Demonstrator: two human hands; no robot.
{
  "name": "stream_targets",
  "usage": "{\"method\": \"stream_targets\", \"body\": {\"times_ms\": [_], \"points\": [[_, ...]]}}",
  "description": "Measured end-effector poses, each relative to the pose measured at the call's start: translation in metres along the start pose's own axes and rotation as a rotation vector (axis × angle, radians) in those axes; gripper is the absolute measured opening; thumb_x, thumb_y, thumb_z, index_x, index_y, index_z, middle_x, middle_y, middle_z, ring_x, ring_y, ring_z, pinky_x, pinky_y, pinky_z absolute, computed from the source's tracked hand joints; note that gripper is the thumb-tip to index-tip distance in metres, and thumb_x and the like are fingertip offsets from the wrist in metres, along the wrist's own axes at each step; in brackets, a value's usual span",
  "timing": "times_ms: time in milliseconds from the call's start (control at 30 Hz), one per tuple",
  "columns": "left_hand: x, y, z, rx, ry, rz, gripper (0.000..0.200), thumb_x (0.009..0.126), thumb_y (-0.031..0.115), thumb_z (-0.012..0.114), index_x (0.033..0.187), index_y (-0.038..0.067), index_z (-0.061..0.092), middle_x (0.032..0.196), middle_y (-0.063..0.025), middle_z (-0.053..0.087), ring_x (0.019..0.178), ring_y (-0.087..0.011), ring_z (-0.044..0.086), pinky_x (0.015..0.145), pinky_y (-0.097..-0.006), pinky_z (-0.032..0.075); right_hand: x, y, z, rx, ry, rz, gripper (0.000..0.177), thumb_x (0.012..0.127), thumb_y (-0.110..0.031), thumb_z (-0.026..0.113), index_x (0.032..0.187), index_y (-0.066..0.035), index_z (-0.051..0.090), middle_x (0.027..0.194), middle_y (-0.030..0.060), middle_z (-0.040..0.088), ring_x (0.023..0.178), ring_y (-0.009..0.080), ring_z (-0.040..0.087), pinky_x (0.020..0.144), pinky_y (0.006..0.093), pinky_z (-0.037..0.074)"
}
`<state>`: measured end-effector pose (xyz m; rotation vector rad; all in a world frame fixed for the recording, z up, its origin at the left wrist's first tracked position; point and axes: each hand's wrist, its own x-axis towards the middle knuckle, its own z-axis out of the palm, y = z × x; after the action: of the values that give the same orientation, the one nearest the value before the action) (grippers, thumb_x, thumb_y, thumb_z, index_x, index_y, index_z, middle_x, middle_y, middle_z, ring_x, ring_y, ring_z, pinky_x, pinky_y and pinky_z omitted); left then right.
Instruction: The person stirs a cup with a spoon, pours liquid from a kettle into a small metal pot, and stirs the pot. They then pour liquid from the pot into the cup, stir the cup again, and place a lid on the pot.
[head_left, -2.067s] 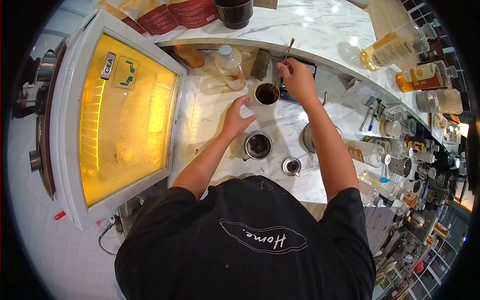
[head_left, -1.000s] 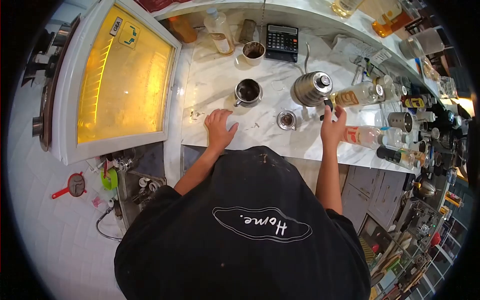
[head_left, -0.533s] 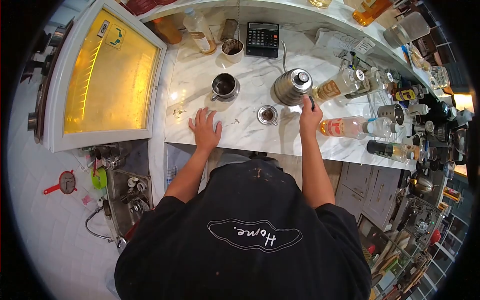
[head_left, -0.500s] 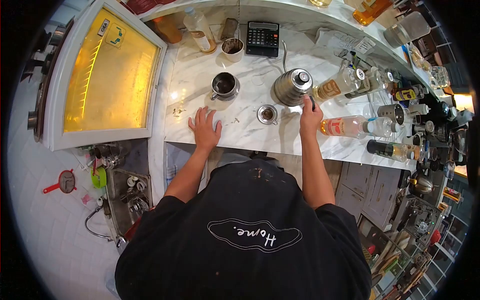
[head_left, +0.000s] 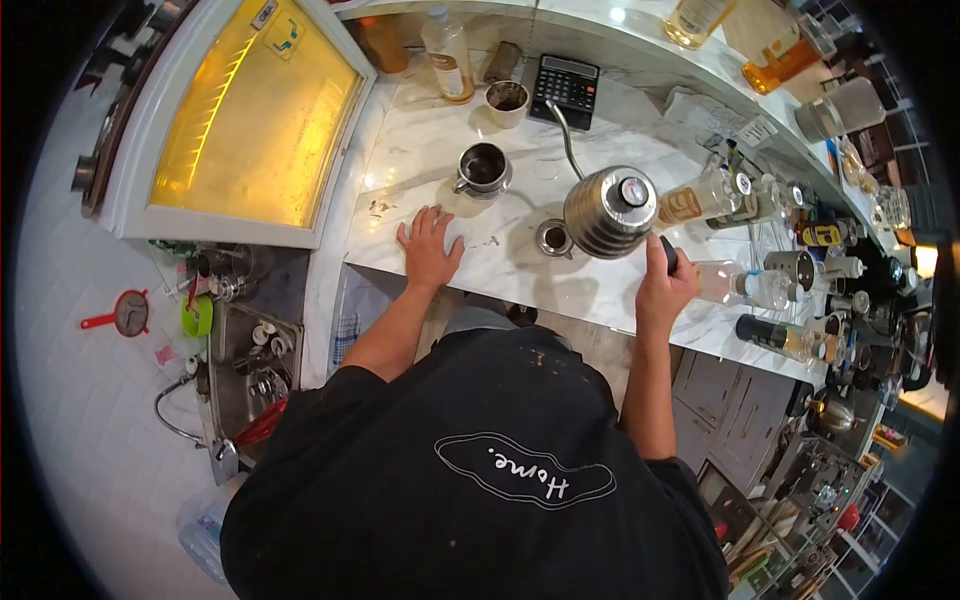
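My right hand point(head_left: 665, 288) is wrapped round the black handle of a steel gooseneck kettle point(head_left: 600, 222). The kettle appears raised off the marble counter, its thin curved spout pointing toward the far side. My left hand point(head_left: 430, 250) lies on the counter near its front edge, fingers spread and holding nothing. Just beyond it stands a metal cup point(head_left: 492, 186) with a side handle and dark contents. A small round metal piece point(head_left: 553, 238), dark in its middle, sits beside the kettle, partly overlapped by it.
Behind are a white cup point(head_left: 508, 117) with dark residue, a calculator point(head_left: 565, 90) and a bottle point(head_left: 447, 60). Several bottles point(head_left: 690, 200) crowd the right side. A glass-fronted cabinet point(head_left: 255, 125) with yellow light borders the left, above a sink point(head_left: 230, 370).
My right hand has lifted the kettle and brought it toward me, closer to the small metal piece. The whole view has shifted slightly. My left hand stays flat on the counter.
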<state>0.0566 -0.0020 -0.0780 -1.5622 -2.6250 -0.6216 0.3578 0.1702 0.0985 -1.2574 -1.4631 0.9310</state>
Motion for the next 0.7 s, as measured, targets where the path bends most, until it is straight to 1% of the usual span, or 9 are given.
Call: {"method": "stream_targets", "body": {"times_ms": [133, 167, 267, 300, 367, 533, 700], "points": [[-0.002, -0.002, 0.0, -0.019, -0.003, -0.012, 0.05, 0.087, 0.034, 0.072, 0.131, 0.016, 0.062, 0.148, -0.0085, 0.052, 0.145, -0.0302, 0.04, 0.115, -0.0642, 0.02, -0.015, -0.022, -0.005, -0.057, -0.08, -0.024, 0.038, 0.091, -0.017, 0.079, 0.066, -0.001, 0.056, 0.062, -0.0043, 0.049, 0.059, 0.0057, 0.041, 0.054, 0.027, 0.032], [-0.002, -0.003, 0.001, -0.026, 0.009, -0.011, 0.05, 0.086, 0.034, 0.073, 0.131, 0.015, 0.062, 0.147, -0.0085, 0.053, 0.145, -0.0302, 0.04, 0.115, -0.064, 0.02, -0.016, -0.023, -0.005, -0.135, -0.091, -0.184, 0.038, 0.089, -0.016, 0.081, 0.066, 0.0, 0.056, 0.062, -0.0022, 0.05, 0.061, 0.0081, 0.042, 0.055, 0.0286, 0.034], [-0.002, -0.002, -0.002, -0.063, 0.014, -0.025, 0.05, 0.085, 0.034, 0.073, 0.13, 0.014, 0.063, 0.147, -0.0087, 0.053, 0.145, -0.0302, 0.041, 0.115, -0.064, 0.02, -0.026, -0.023, -0.005, -0.148, -0.145, -0.051, 0.039, 0.087, -0.018, 0.082, 0.066, 0.001, 0.055, 0.061, 0.0001, 0.049, 0.062, 0.0106, 0.043, 0.056, 0.0305, 0.035], [-0.002, -0.001, -0.002, -0.06, 0.019, -0.023, 0.05, 0.085, 0.034, 0.073, 0.13, 0.014, 0.063, 0.147, -0.0092, 0.053, 0.144, -0.0306, 0.041, 0.114, -0.0635, 0.021, -0.027, -0.018, -0.004, -0.186, -0.149, -0.075, 0.04, 0.086, -0.019, 0.083, 0.066, 0.001, 0.055, 0.061, 0.0027, 0.049, 0.061, 0.0131, 0.043, 0.057, 0.0323, 0.036], [-0.002, -0.001, -0.003, -0.055, 0.026, -0.018, 0.05, 0.084, 0.033, 0.074, 0.129, 0.014, 0.063, 0.147, -0.0103, 0.053, 0.143, -0.0313, 0.043, 0.113, -0.0626, 0.023, -0.029, -0.017, -0.003, -0.222, -0.17, -0.102, 0.04, 0.085, -0.019, 0.084, 0.066, 0.002, 0.055, 0.06, 0.0043, 0.049, 0.06, 0.0147, 0.044, 0.057, 0.0333, 0.036], [-0.002, -0.002, -0.004, -0.067, 0.03, -0.026, 0.051, 0.083, 0.032, 0.074, 0.129, 0.014, 0.063, 0.145, -0.0106, 0.053, 0.143, -0.0308, 0.043, 0.114, -0.0621, 0.023, -0.03, -0.022, -0.002, -0.316, -0.219, -0.113, 0.038, 0.085, -0.019, 0.084, 0.067, 0.002, 0.058, 0.06, 0.0074, 0.054, 0.059, 0.019, 0.048, 0.058, 0.0362, 0.037], [0.0, 0.0, -0.006, -0.083, 0.022, -0.049, 0.052, 0.083, 0.033, 0.074, 0.129, 0.014, 0.062, 0.146, -0.0107, 0.052, 0.143, -0.0303, 0.043, 0.114, -0.0623, 0.022, -0.029, -0.036, 0.002, -0.345, -0.245, -0.155, 0.035, 0.085, -0.018, 0.084, 0.068, 0.002, 0.06, 0.06, 0.0087, 0.055, 0.059, 0.0197, 0.048, 0.058, 0.0365, 0.037]]}}
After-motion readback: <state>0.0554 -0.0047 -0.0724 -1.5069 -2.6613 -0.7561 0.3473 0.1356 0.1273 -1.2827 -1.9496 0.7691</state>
